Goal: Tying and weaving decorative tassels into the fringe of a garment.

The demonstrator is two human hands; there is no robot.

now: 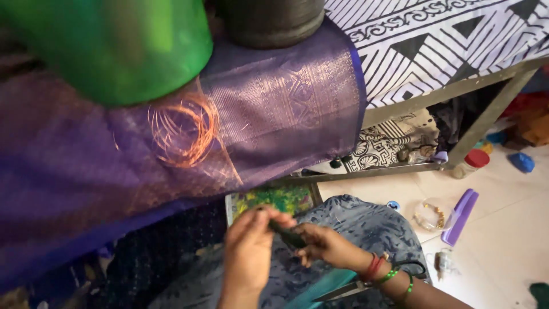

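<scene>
Fingers of both hands, left hand [247, 252] and right hand [326, 246], pinch a small dark tool [287, 234] low in the frame, seemingly readying it; steadiness comes next.

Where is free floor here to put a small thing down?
Bare pale floor lies right of the purple comb, below the blue object. It is crowded near the round clear container and red-lidded jar. Both hands, left hand and right hand, fill the lap.

Purple gold-woven cloth [171, 131], green fabric [120, 46], black-and-white geometric sheet [446, 40], orange threads [183, 129].
</scene>
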